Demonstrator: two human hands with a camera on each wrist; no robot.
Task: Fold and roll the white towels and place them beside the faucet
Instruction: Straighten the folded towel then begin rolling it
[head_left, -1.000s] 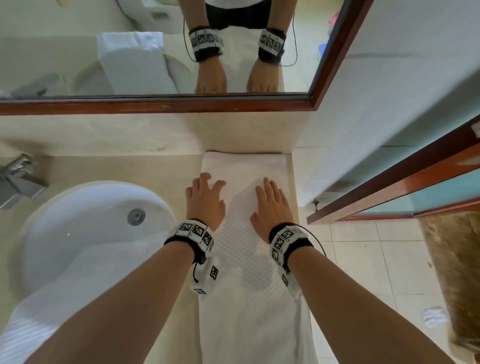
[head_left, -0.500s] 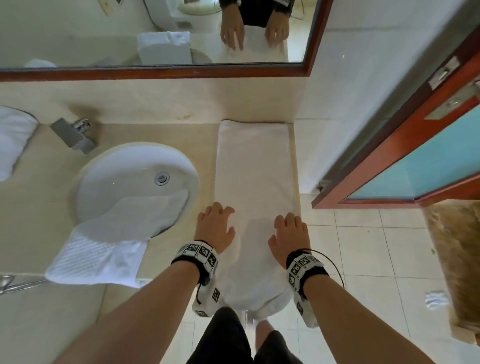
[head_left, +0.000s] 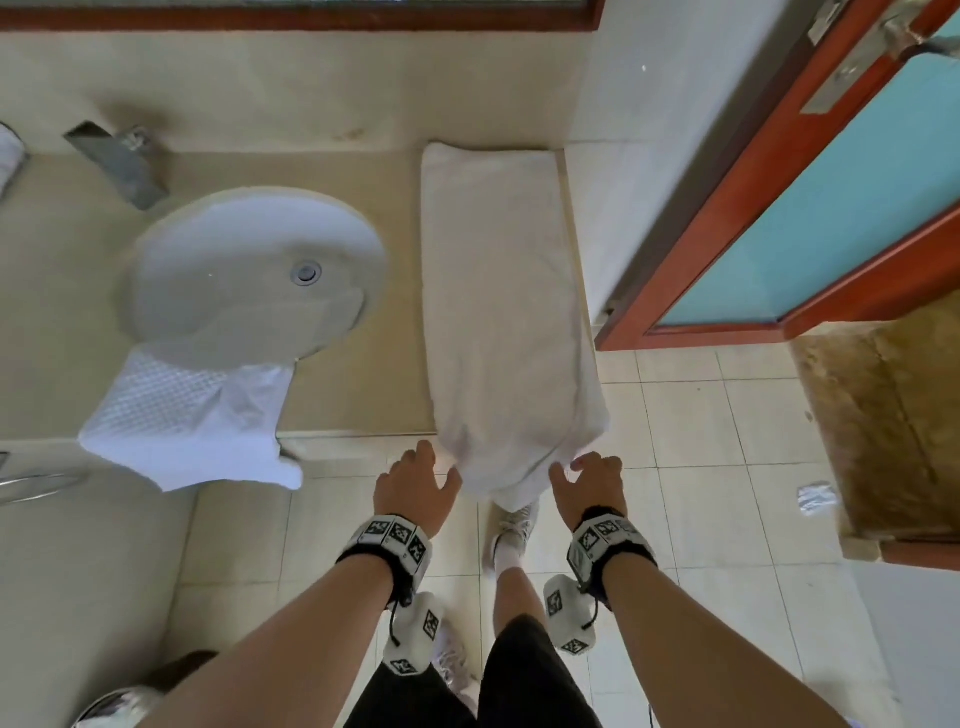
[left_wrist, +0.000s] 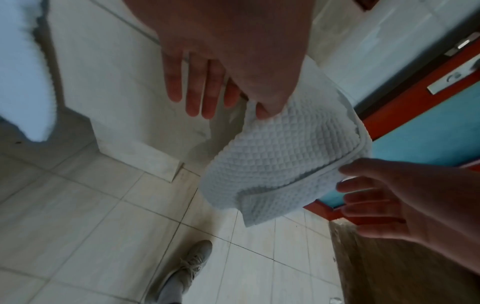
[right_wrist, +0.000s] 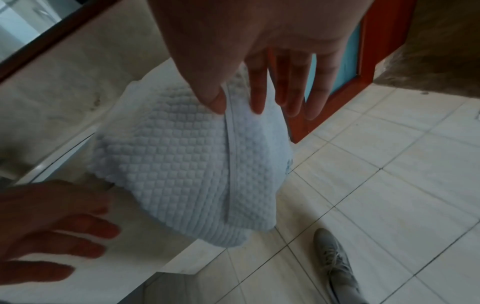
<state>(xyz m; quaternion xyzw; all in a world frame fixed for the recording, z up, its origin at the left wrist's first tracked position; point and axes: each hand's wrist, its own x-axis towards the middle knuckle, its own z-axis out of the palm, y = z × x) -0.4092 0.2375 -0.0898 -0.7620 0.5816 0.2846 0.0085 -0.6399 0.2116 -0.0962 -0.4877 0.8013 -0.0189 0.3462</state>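
A long white waffle towel (head_left: 498, 291), folded lengthwise, lies on the beige counter (head_left: 332, 384) right of the sink (head_left: 249, 322). Its near end hangs over the counter's front edge. My right hand (head_left: 571, 467) pinches the hem of that hanging end (right_wrist: 176, 156) between thumb and forefinger (right_wrist: 233, 107). My left hand (head_left: 436, 462) is at the other corner with its fingers straight. Only its thumb tip touches the towel's edge (left_wrist: 280, 156). The faucet (head_left: 117, 161) stands at the back left.
A second white towel (head_left: 192, 421) drapes from the sink over the counter's front. Another white towel (head_left: 8, 156) shows at the far left edge. A wall (head_left: 623, 156) and a red-framed turquoise door (head_left: 779, 208) close off the right. My shoe (head_left: 514, 525) is on the tiled floor.
Both hands slid from lying flat on the towel on the counter back to its hanging end. The right hand now pinches the hem. The view has pulled back.
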